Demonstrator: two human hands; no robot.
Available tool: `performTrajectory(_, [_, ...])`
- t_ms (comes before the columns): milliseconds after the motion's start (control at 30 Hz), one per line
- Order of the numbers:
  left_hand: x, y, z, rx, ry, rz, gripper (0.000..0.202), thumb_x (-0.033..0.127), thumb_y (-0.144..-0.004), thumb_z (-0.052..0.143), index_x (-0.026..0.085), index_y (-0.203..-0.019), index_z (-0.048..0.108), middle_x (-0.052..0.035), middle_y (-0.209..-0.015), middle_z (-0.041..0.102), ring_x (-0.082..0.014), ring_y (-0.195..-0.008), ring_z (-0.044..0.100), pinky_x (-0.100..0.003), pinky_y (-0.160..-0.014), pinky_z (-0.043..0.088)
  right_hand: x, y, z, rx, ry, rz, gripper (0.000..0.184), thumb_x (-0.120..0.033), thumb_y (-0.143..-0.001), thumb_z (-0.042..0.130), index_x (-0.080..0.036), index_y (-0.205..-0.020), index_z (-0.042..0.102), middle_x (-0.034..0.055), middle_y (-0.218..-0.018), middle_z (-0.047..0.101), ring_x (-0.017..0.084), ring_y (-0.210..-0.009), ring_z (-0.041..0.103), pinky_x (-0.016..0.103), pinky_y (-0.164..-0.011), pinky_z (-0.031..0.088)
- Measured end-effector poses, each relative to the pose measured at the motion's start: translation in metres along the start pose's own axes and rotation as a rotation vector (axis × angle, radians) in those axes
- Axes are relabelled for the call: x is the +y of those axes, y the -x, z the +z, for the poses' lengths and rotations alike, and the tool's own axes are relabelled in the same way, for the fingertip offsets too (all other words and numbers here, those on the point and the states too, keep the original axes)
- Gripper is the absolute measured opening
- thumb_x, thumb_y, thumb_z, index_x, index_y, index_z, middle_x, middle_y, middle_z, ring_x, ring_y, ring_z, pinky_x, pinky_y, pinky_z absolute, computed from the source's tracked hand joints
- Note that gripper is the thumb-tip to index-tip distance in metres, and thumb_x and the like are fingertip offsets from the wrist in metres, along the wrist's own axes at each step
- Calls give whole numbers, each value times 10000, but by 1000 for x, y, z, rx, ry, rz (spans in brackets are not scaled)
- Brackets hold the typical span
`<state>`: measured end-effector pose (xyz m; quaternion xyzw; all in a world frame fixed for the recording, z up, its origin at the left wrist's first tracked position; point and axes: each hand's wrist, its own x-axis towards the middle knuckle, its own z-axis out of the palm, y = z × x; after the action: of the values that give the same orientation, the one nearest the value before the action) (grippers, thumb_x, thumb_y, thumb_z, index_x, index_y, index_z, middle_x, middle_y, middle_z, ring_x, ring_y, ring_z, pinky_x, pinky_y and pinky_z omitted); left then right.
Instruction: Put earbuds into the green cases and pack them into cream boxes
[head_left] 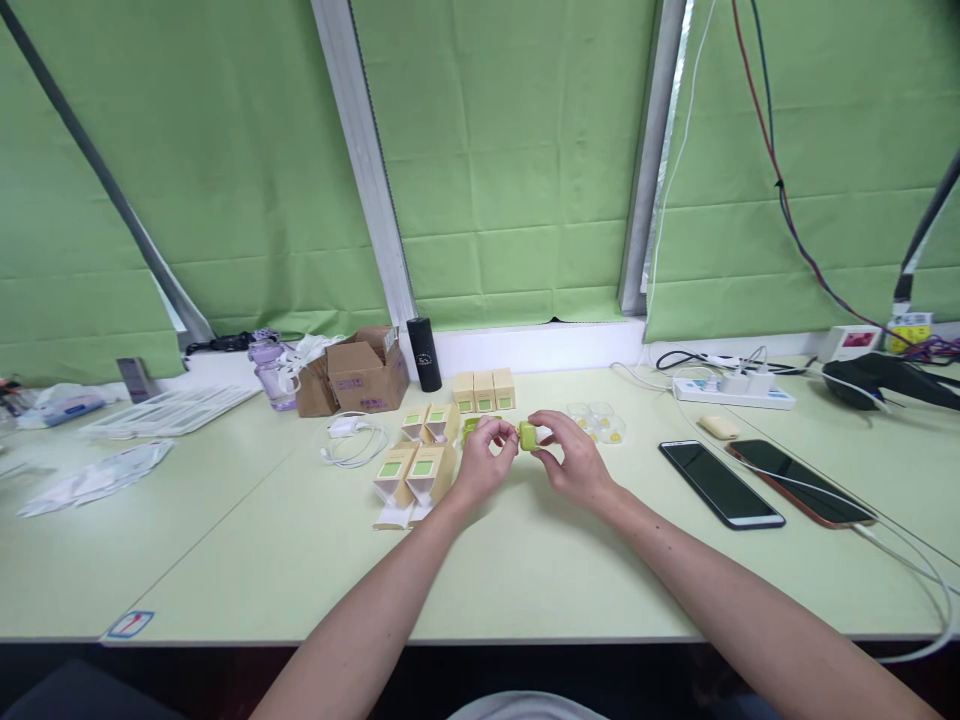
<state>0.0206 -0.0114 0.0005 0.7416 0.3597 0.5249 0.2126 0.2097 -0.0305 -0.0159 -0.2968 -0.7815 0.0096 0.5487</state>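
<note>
My right hand (570, 458) pinches a small green case (528, 436) over the middle of the pale green table (225, 540). My left hand (484, 458) is curled close beside it, fingertips touching the case's left side. Just behind my left hand lies another green piece (471, 426), partly hidden. Several small tan boxes with green labels lie open to the left (417, 470), and three closed ones (484, 390) stand in a row behind. Clear plastic trays (600, 422) with yellow bits sit right of my hands.
Two phones (720, 484) (799, 480) lie at the right, one on a white cable. A power strip (731, 392), a black cylinder (424, 354), a brown carton (364, 372), a purple bottle (268, 375) and a coiled white cable (352, 440) stand further back. Plastic bags lie far left (97, 475).
</note>
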Motion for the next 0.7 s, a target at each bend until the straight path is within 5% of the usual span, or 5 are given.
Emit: performTrajectory(700, [2,0,-2,15,4,-13,186,273,-915,606,193,-747,609,-26,-780,619,-168,-772,597,-299,-747,484,3,0,0,5,-5,8,511,-56,-902,563,-276,-1362,547,114,-1297,656,291,-1175,639,438,-752,690])
